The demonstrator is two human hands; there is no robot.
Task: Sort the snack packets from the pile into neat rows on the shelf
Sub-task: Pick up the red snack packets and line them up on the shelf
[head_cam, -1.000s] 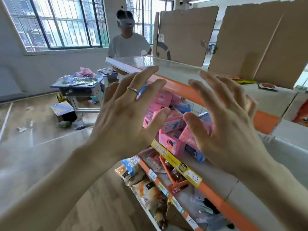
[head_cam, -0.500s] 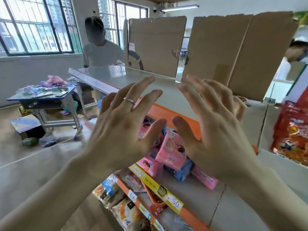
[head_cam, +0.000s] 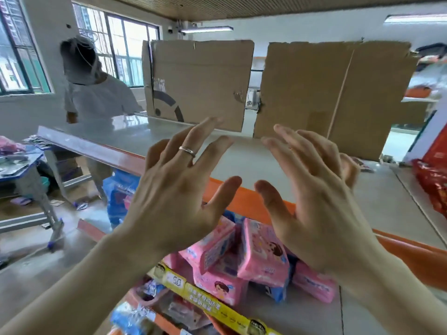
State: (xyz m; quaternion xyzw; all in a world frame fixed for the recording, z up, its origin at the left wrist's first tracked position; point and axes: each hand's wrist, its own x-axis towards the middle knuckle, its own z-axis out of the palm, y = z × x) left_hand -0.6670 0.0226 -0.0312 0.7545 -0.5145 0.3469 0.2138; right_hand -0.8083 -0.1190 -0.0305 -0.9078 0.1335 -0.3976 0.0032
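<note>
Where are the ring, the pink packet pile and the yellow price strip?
ring (head_cam: 186,151), head view, top of the band.
pink packet pile (head_cam: 264,259), head view, face of one packet.
yellow price strip (head_cam: 208,299), head view, its printed face.

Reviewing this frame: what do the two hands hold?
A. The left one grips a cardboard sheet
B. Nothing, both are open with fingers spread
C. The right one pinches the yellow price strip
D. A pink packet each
B: the left hand and the right hand show spread fingers with nothing in them, while the pink packets lie heaped on the shelf below.
</note>
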